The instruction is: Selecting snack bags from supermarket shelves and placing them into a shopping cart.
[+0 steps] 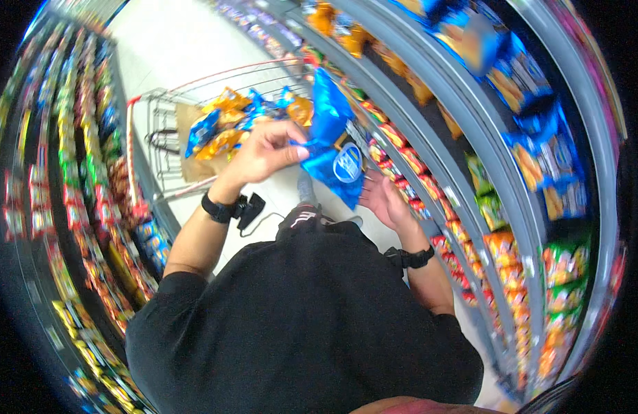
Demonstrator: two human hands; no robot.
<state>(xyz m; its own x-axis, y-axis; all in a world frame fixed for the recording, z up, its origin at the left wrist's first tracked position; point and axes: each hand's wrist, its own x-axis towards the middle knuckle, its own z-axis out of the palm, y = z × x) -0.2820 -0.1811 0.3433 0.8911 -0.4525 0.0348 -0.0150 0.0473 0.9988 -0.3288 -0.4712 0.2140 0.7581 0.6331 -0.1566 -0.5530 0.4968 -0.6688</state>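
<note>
My left hand (269, 152) pinches the edge of a blue snack bag (332, 111) between thumb and fingers. The bag is bent in the middle, with a round white emblem on its lower part. Just right of the bag's lower end, my right hand (383, 199) has its fingers spread, palm up; whether a fingertip touches the bag is unclear. Beyond my left hand, a shopping cart (137, 176) with red edges holds a brown paper bag (187, 124) and several blue and orange snack bags (225, 106).
On the right, grey shelves (453, 62) with blue, orange, green and red bags stand close to my right arm. Another long shelf unit (18, 248) with packaged snacks runs along the left. Pale floor tiles (153, 31) show in the aisle beyond the cart.
</note>
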